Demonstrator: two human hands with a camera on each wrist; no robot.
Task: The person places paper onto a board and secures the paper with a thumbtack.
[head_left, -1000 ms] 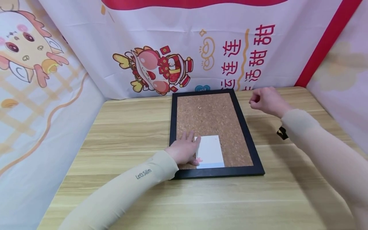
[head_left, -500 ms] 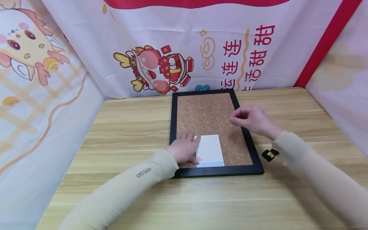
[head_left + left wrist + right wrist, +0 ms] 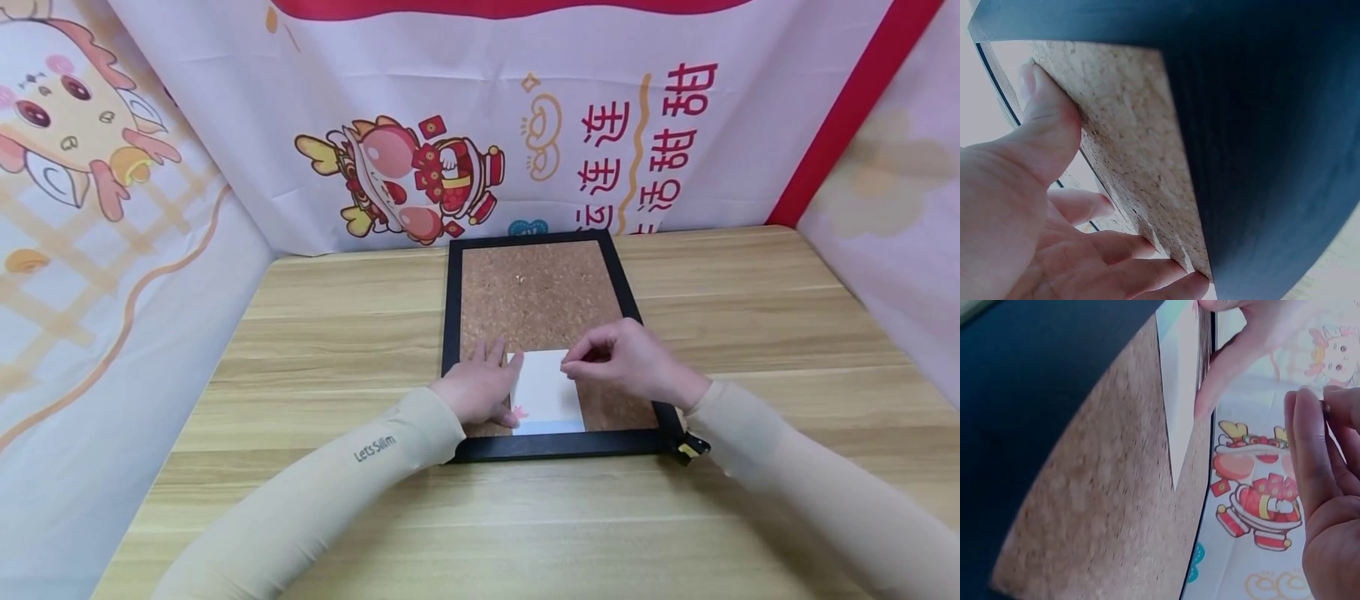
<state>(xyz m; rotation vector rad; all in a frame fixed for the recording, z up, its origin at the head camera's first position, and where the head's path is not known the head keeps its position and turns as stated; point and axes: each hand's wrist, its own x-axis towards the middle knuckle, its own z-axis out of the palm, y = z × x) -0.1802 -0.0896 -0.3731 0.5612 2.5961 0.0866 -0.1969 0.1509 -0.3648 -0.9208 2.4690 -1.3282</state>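
Note:
A black-framed cork board (image 3: 536,304) lies on the table. On its near part is a white card (image 3: 546,387) with a pink figure and a pale blue lower edge. My left hand (image 3: 480,390) rests spread on the cork and the card's left edge, fingers fairly straight. Over the card's upper right corner is my right hand (image 3: 626,362), thumb and fingers pinched together. Between those fingertips, the right wrist view shows a small brass-coloured tack (image 3: 1325,408), mostly hidden. In the left wrist view, the left fingertips touch the cork.
The wooden table (image 3: 337,333) extends around the board. A tiny shiny spot (image 3: 520,279) shows on the upper cork. Behind the board hangs a printed white cloth (image 3: 450,75), with more cloth at both sides. A black-and-yellow device (image 3: 692,448) sits at the right wrist.
My right hand has come from right of the board, leftward and nearer, to the card's upper right corner, fingers still pinched. The left hand and the card have stayed put.

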